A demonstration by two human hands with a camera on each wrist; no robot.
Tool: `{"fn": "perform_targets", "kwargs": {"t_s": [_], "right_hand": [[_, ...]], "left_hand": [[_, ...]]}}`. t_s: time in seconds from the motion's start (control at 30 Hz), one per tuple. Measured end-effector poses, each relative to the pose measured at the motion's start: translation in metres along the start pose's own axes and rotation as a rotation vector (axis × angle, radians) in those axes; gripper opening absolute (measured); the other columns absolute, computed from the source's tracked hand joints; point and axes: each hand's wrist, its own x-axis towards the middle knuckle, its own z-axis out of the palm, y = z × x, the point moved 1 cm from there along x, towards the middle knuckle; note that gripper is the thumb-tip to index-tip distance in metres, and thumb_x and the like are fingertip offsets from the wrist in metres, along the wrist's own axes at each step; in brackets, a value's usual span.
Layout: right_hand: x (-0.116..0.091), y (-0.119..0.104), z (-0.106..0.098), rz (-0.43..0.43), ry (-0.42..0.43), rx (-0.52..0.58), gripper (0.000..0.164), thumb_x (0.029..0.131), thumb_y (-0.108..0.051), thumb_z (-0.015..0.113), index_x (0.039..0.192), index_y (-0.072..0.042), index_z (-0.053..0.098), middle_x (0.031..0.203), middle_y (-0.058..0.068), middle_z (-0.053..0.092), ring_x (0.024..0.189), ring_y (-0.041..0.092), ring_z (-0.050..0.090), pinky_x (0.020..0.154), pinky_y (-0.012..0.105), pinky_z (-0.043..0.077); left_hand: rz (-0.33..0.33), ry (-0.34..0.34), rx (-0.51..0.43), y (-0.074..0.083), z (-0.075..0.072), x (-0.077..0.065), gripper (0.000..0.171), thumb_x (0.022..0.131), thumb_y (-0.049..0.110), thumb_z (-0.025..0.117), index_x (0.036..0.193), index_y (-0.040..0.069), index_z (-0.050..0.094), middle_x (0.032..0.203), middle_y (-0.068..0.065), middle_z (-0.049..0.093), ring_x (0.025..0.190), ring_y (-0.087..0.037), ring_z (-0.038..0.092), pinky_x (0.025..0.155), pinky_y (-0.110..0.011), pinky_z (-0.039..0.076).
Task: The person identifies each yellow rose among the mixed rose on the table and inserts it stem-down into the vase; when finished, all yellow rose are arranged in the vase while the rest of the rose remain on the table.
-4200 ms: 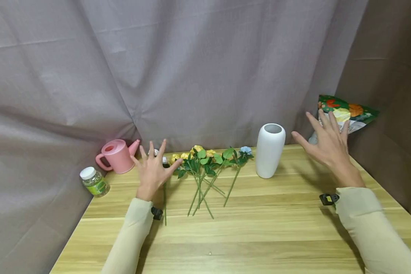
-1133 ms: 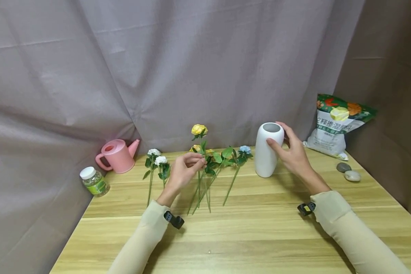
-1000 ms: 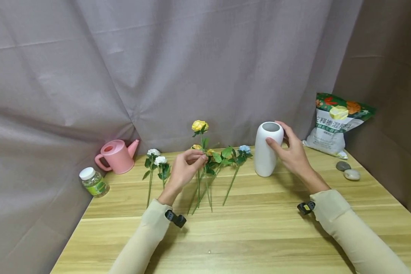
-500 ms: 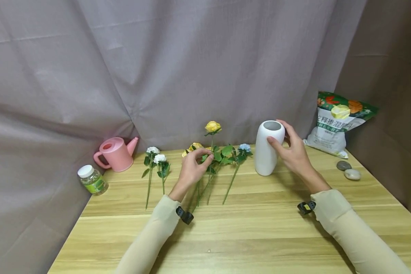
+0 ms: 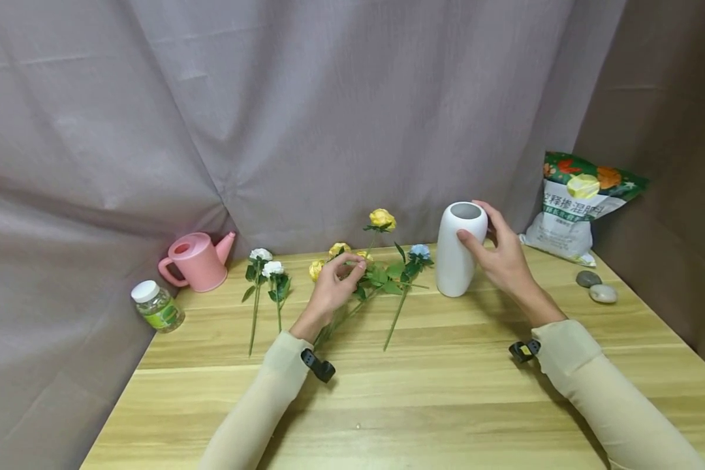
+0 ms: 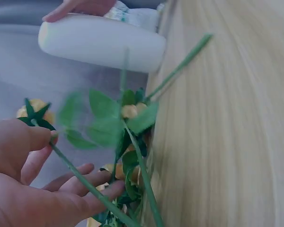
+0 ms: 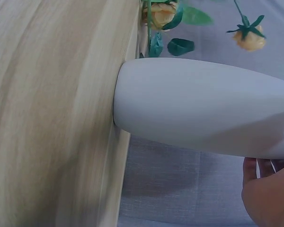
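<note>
My left hand pinches the stem of a yellow rose between thumb and fingertips. Its bloom is raised above the other flowers and leans right; the left wrist view shows the stem running down past my palm. Under and beside that hand lie more yellow roses with green leaves, partly hidden by my fingers. My right hand holds the white vase near its top, thumb on the front and fingers round the back. The vase stands upright on the table, its mouth facing up.
A blue flower lies between the roses and the vase. Two white flowers lie to the left, beyond them a pink watering can and a lidded jar. At right are a printed bag and two stones.
Both hands were spread above the table at first. My left hand then picked up the yellow rose and moved right with it, while my right hand took hold of the vase, which stays in place.
</note>
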Motion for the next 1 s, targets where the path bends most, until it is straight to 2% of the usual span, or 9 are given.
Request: {"fn": "perform_targets", "kwargs": {"t_s": [0.1,0.2,0.4,0.5,0.73,1.0], "right_hand": [[0.002,-0.001,-0.001,-0.001,0.003,0.004,0.064,0.096,-0.021,0.069,0.152,-0.008,0.04,0.139,0.018,0.056,0.115,-0.005,0.051,0.097,0.01,0.044],[0.002,-0.002,-0.001,0.0,0.004,-0.004,0.064,0.096,-0.021,0.07,0.152,-0.008,0.04,0.139,0.018,0.056,0.115,-0.005,0.051,0.097,0.01,0.044],[0.001,-0.002,-0.001,0.003,-0.001,-0.011,0.065,0.096,-0.022,0.069,0.152,-0.009,0.039,0.14,0.017,0.056,0.117,-0.004,0.051,0.098,0.01,0.043],[0.0,-0.002,-0.001,0.007,-0.004,-0.016,0.065,0.097,-0.023,0.069,0.153,-0.009,0.039,0.14,0.016,0.055,0.118,-0.003,0.051,0.099,0.011,0.043],[-0.001,-0.001,-0.001,0.011,-0.008,-0.013,0.065,0.097,-0.023,0.069,0.153,-0.011,0.039,0.14,0.015,0.056,0.118,-0.003,0.051,0.099,0.012,0.044],[0.001,0.002,-0.002,-0.01,-0.05,0.003,0.063,0.099,-0.02,0.065,0.154,-0.01,0.037,0.14,0.017,0.055,0.119,-0.006,0.049,0.102,0.011,0.041]], "left_hand": [[-0.027,0.008,-0.162,0.003,-0.001,0.004,0.031,0.103,0.033,0.059,0.126,0.013,0.063,0.132,-0.015,0.063,0.125,-0.04,0.06,0.102,-0.058,0.051],[-0.028,0.034,-0.274,0.011,-0.001,0.008,0.03,0.102,0.03,0.061,0.125,0.012,0.064,0.128,-0.012,0.066,0.124,-0.038,0.062,0.106,-0.053,0.05],[0.074,0.125,-0.321,0.036,-0.002,0.016,0.028,0.099,0.031,0.065,0.122,0.016,0.07,0.12,-0.003,0.07,0.105,-0.021,0.065,0.098,-0.038,0.056],[0.114,0.156,-0.359,0.047,0.0,0.022,0.029,0.097,0.031,0.067,0.122,0.015,0.071,0.121,-0.001,0.072,0.103,-0.017,0.068,0.097,-0.034,0.056],[0.2,0.211,-0.488,0.073,0.013,0.035,0.029,0.096,0.025,0.07,0.121,0.009,0.07,0.115,-0.011,0.075,0.1,-0.017,0.073,0.094,-0.033,0.059],[0.364,0.285,-0.614,0.108,0.033,0.047,0.028,0.097,0.019,0.067,0.12,0.002,0.065,0.114,-0.021,0.074,0.093,-0.018,0.074,0.094,-0.036,0.059]]}}
